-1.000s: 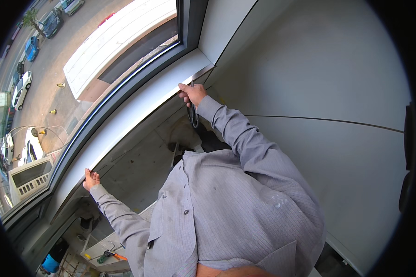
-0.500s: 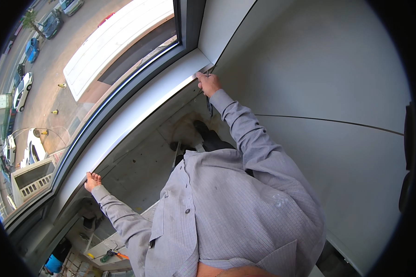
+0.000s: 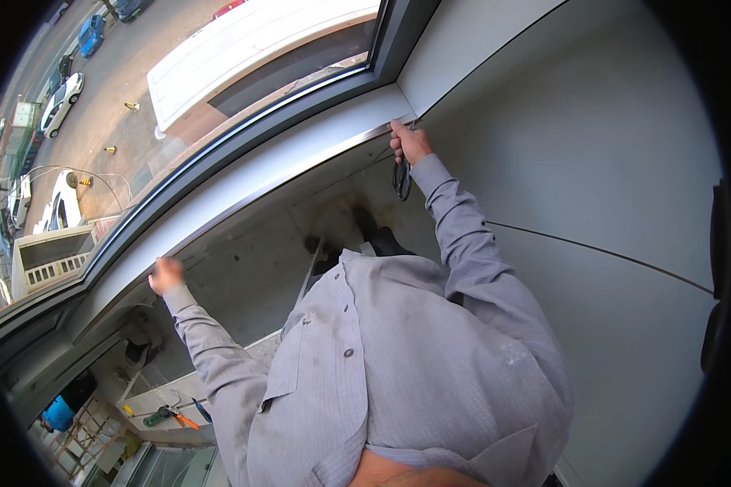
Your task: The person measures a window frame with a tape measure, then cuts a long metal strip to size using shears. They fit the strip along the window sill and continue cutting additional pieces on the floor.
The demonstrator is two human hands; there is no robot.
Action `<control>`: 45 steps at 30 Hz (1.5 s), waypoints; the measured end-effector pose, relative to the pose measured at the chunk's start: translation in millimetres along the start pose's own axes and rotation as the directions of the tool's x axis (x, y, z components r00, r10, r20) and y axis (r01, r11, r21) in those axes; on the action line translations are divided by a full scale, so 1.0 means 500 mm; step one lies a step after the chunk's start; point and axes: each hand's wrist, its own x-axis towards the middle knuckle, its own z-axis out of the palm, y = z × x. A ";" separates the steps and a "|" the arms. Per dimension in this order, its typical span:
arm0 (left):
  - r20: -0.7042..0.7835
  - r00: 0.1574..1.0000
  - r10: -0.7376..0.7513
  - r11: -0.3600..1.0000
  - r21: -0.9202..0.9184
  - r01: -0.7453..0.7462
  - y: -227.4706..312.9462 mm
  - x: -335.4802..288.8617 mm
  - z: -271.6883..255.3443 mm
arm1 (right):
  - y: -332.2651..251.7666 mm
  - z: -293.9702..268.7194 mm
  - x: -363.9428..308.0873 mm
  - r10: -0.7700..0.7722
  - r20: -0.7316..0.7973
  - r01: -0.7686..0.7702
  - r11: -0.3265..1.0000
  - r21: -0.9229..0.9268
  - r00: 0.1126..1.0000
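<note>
A long white windowsill board [image 3: 244, 192] with a bright front edge runs below the dark-framed window. At the board's far right end, my right hand [image 3: 413, 142] is closed on the front edge, thumb on top and fingers curled beneath. A dark looped cord [image 3: 402, 178] hangs just under these fingers; whether they hold it too is unclear. My left hand [image 3: 167, 276] is at the same edge toward the board's left end. Motion smears its fingers, so their grip does not show.
A grey wall panel [image 3: 593, 154] with a dark seam stands on the right. Below the sill lies a stained floor [image 3: 252, 268], with my dark shoes [image 3: 365, 221] on it. At lower left, a green and orange tool [image 3: 166, 416] rests on a ledge. Parked cars show outside.
The view has shifted, so the sill appears farther right and higher. My left hand has become blurred at the edge. More of the cord loop shows below my right hand, which stays by the corner.
</note>
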 end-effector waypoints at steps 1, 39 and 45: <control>-0.071 0.997 0.032 0.964 0.266 -0.012 0.003 -0.027 0.014 | 0.000 -0.004 0.001 -0.006 -0.029 0.006 1.000 0.010 1.000; 0.145 0.929 -0.339 0.932 0.184 0.312 0.010 -0.208 0.234 | 0.068 -0.005 0.058 -0.242 -0.253 0.242 0.970 -0.033 0.937; 0.143 0.948 -0.286 0.954 0.135 0.267 0.006 -0.229 0.244 | 0.033 -0.018 0.037 -0.099 -0.183 0.127 0.981 0.146 0.978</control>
